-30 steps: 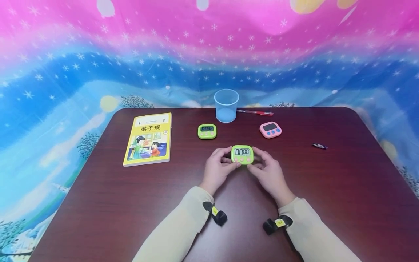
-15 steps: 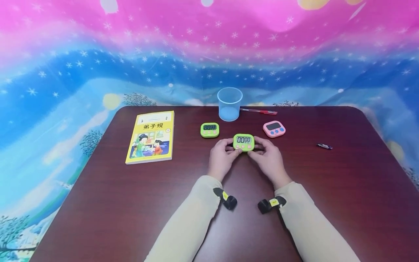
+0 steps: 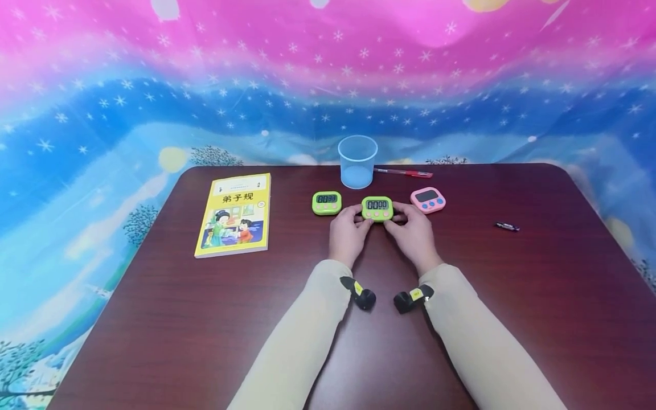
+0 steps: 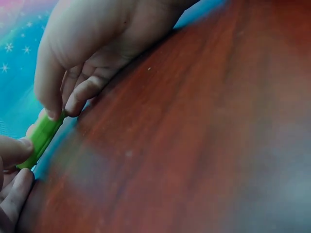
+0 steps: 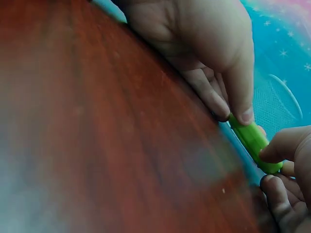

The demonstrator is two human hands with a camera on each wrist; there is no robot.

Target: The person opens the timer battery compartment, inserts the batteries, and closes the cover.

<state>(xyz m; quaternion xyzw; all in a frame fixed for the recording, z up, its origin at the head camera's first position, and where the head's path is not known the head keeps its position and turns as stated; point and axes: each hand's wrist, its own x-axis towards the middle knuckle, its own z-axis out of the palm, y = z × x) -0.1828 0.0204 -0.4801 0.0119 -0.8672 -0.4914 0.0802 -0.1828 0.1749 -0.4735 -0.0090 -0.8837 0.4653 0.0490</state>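
Between the two other timers on the dark red worktop (image 3: 154, 296), the green timer (image 3: 377, 208) now sits farther from the person than a second ago: then it was held well short of that row, and half a second ago it had come nearly level with it. It stands in line with the second green timer (image 3: 326, 203) to its left and the pink timer (image 3: 427, 200) to its right, near both but touching neither, its display facing the person. Both sleeves have stretched forward with it, so the forearms reach deeper across the worktop and the wrist straps lie closer together.

The left hand (image 3: 347, 233) grips the timer's left edge and the right hand (image 3: 414, 233) its right edge. In each wrist view the thumb presses the near face while the curled fingers (image 4: 82, 94) close behind it, so the fingers of both hands are clamped on the green timer, which shows edge-on as a thin green slab (image 5: 253, 141). The knuckles rest low, close to the worktop.

Behind the row stands a clear plastic cup (image 3: 357, 162) with a red pen (image 3: 404, 172) lying just to its right. A yellow book (image 3: 234, 214) lies flat well to the left, and a small dark battery (image 3: 507, 226) lies well to the right.
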